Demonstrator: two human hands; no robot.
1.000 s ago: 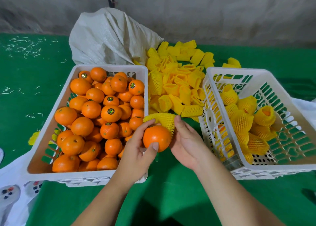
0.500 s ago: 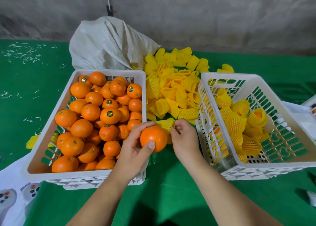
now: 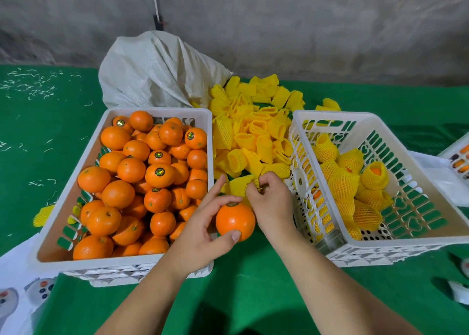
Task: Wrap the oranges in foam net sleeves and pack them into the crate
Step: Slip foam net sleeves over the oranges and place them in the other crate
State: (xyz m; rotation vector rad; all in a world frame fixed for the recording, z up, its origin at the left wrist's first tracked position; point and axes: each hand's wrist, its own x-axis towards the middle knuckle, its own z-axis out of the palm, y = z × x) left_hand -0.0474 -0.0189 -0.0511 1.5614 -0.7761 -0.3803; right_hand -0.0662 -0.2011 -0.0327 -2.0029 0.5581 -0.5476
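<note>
Many bare oranges (image 3: 132,182) are still lying in the left crate (image 3: 63,200), heaped almost up to its rim, so I am judging that most of the work is still waiting. Going to the right, the left hand (image 3: 203,229) is holding one orange (image 3: 235,221) in front of the crates, above the green cloth (image 3: 253,296). Its thumb is pressing on the near side of the fruit and its fingers are curling around the far side, with the forefinger pointing out a little toward the pile. This orange is not wearing a sleeve yet.

Just beside it, the right hand (image 3: 270,200) is reaching to the near edge of the pile of yellow foam sleeves (image 3: 253,136), which is lying between the two crates. Its fingers are bending and pinching the rim of one foam sleeve (image 3: 238,185), as if opening it; the fingertips are partly hiding, so the exact grip is not clear to me.

Farther right, the right crate (image 3: 418,207) is holding only a handful of wrapped oranges (image 3: 345,182), gathering near its middle, and much of its floor is showing. I am guessing the sleeve is going next over the held orange.
</note>
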